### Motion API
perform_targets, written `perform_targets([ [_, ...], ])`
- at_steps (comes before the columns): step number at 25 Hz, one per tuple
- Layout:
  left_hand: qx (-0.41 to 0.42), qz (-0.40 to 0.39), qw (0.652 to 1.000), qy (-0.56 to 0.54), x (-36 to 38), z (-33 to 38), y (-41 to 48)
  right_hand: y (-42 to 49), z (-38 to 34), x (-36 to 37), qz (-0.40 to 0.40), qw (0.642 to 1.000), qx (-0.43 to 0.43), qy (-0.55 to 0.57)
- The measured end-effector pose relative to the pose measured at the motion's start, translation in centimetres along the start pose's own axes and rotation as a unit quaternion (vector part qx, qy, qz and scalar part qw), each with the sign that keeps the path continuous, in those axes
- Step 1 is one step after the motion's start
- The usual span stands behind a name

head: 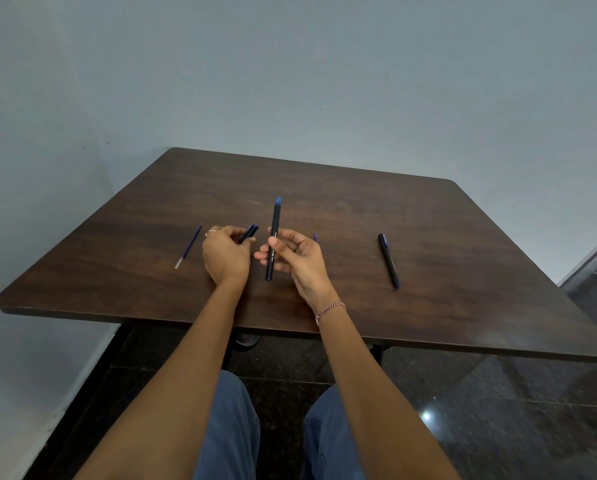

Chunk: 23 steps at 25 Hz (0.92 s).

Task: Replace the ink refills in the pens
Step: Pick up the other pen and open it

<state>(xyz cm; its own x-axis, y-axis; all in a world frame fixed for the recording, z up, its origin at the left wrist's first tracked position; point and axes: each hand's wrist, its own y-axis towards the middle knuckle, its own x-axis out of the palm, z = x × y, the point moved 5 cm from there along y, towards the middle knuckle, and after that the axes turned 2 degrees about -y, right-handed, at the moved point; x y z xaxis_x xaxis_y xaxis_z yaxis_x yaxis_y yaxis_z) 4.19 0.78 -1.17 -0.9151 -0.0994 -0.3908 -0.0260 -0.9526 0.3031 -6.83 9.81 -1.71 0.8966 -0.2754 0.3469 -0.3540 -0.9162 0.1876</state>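
The right hand (298, 259) grips a black pen (276, 220) at mid-barrel, thumb in front and the other fingers curled behind. The pen stands roughly upright over the middle of the table (428, 209), blue tip uppermost. Whether its lower end touches the tabletop cannot be determined.

The left hand (226, 256) is just beside the right hand, fingers curled round a short dark blue pen part (250, 233). This part projects from the fingertips toward the held pen without touching it. Its exact type cannot be identified.

Items lying on the table:
- A blue refill (188, 246) lies flat to the left of the left hand, apart from it, pale end nearer the person.
- A second refill (315, 236) is mostly hidden behind the right hand; only its thin blue end shows.
- A second pen (389, 260), dark and capped, lies flat well to the right of both hands.

The left hand carries a ring (211, 231); the right wrist carries a braided bracelet (330, 310)
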Motion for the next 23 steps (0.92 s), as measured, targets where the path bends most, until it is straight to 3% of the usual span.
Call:
perform_targets([
  [3,0.018,-0.017,0.998,0.061,0.4,0.3,-0.1,0.1,-0.3,-0.5,0.031,0.999,-0.019,0.006],
  [10,0.021,-0.034,0.998,0.040,0.6,0.2,0.0,0.1,-0.1,-0.6,0.029,0.999,-0.024,0.005],
  [13,0.037,0.000,0.999,-0.035,0.0,0.3,-0.2,0.1,0.2,-0.5,0.016,1.000,-0.015,-0.004],
  [15,0.045,-0.003,0.987,-0.154,-0.2,0.4,-0.2,0.2,0.4,-0.4,0.007,1.000,-0.005,-0.014],
  [17,0.021,-0.094,0.950,-0.298,0.4,0.3,-0.2,0.3,0.7,0.0,-0.013,0.999,0.015,-0.026],
  [20,-0.035,-0.276,0.847,-0.454,1.4,0.9,-0.6,0.3,1.0,0.4,-0.049,0.996,0.036,-0.063],
  [23,-0.063,-0.319,0.788,-0.523,1.4,1.2,-0.6,0.2,1.0,0.6,-0.075,0.993,0.045,-0.082],
])
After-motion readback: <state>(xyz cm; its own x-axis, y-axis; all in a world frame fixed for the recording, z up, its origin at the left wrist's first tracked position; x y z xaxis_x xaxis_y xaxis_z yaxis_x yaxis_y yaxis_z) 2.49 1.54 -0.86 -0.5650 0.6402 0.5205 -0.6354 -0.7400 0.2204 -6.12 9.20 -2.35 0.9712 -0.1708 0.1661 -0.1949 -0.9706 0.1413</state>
